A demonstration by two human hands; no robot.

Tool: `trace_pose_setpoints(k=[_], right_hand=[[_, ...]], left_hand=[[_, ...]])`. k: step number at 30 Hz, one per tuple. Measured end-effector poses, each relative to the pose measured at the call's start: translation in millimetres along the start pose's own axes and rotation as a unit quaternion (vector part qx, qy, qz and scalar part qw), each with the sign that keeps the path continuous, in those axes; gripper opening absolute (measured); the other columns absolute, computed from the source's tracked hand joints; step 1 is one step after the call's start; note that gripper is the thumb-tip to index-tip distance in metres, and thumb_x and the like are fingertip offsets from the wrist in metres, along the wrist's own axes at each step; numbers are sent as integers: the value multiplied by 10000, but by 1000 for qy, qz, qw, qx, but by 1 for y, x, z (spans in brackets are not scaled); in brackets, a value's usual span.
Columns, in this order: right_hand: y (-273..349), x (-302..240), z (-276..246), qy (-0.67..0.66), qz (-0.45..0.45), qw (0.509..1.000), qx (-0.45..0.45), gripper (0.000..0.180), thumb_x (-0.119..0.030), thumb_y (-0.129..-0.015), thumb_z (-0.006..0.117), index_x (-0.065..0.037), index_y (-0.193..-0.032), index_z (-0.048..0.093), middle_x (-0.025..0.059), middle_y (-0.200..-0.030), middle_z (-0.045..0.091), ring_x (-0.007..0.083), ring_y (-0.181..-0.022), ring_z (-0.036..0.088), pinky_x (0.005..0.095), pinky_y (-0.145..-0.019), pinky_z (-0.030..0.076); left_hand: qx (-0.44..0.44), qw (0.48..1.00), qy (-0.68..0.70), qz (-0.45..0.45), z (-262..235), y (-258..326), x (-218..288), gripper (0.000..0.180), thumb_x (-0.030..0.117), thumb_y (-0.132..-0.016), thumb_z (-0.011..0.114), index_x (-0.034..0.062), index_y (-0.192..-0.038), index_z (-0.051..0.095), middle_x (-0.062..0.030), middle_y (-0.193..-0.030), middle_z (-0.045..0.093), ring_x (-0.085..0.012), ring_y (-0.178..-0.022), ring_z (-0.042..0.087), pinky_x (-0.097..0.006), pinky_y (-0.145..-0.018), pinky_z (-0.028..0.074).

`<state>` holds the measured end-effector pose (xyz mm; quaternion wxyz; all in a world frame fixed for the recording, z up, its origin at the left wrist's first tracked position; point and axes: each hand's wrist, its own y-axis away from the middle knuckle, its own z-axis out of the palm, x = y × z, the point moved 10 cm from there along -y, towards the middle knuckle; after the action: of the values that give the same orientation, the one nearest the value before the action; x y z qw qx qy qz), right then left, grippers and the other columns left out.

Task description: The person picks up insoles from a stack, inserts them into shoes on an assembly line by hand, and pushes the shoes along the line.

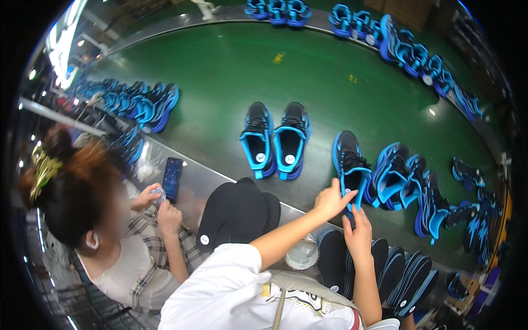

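A black and blue sneaker (347, 149) stands on the green belt in front of me, toe pointing away. My left hand (331, 201) is at the left side of its heel, with the thumb by the shoe opening. At the back of the heel, my right hand (358, 228) has its thumb and fingers around the heel edge. A round white label shows inside the shoe. To the left stands a pair of matching sneakers, one left (257, 118) and one right (295, 116), labels visible inside. More sneakers (391, 173) stand close on the right.
Dark insoles lie in a pile (234, 212) on the metal ledge and in a row (379, 258) near my right forearm. A clear container (301, 254) sits between. At left, a co-worker (110, 231) sits by a phone (172, 179). Sneakers line the far edge (341, 21).
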<state>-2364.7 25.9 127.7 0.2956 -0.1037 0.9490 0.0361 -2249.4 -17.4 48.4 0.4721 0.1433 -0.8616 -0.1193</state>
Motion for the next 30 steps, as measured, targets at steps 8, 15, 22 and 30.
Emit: trace_pose_setpoints(k=[8,15,22,30], right_hand=[[48,-21,-53,-57,-14,998,29,263,-57,-781,547,18,-1033,546,173,-1067,547,310,-992,513,364,-887,374],[68,-16,-53,-49,2,998,26,200,-34,-798,534,47,-981,551,159,-987,574,262,-911,554,309,-810,420],[75,-45,-12,-23,-51,997,-44,185,-61,-768,559,36,-926,565,162,-958,582,290,-906,553,339,-822,417],[74,-40,-7,16,-23,997,-65,182,-114,-766,576,-10,-916,578,129,-960,587,265,-944,540,406,-931,297]], left_hand=[[108,964,103,221,-142,-6,60,185,173,-804,502,-11,-784,489,-219,-630,527,-396,-582,532,-415,-519,422],[351,890,186,224,-419,24,-18,160,160,-850,518,0,-862,522,14,-641,487,-53,-570,400,-227,-490,355],[233,931,-265,-91,-369,-39,-307,217,177,-769,535,-26,-842,558,-211,-807,595,-362,-785,575,-405,-678,440],[267,956,15,-116,-361,-62,-249,341,334,-788,567,11,-898,549,-249,-922,572,-379,-929,533,-414,-767,436]])
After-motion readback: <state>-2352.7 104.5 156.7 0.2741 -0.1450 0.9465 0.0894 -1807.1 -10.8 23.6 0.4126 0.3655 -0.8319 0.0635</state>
